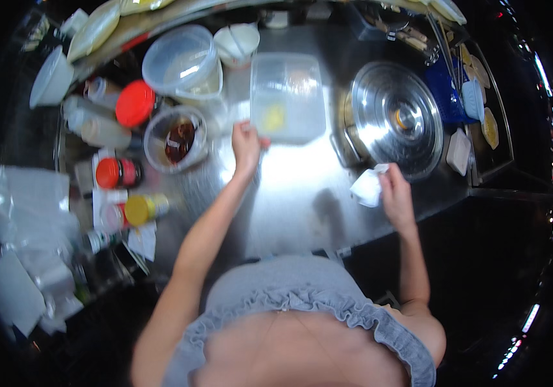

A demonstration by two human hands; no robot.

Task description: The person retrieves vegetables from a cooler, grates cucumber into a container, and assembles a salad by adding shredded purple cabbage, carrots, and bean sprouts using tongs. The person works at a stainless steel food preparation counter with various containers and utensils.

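My left hand [246,151] is at the near left corner of a translucent rectangular plastic container [288,96], its fingers bent. Something small and red [264,142] shows beside the thumb; blur hides what it is and whether the fingers grip anything. Yellow contents show through the container. In my right hand [396,196] is a crumpled white tissue [367,187], held above the steel worktop [286,193]. Just beyond that hand, a round metal lid [395,116] with a knob covers a pot or pan, whose handle [353,140] sticks out on the left.
Left stand a bucket [182,65], a tub of dark red sauce [176,139], red-lidded jars [135,102], squeeze bottles [104,130] and a yellow-lidded jar [140,210]. Plastic bags [25,203] lie further left. A blue basket [446,92] holds utensils at right, beside a white box [458,152].
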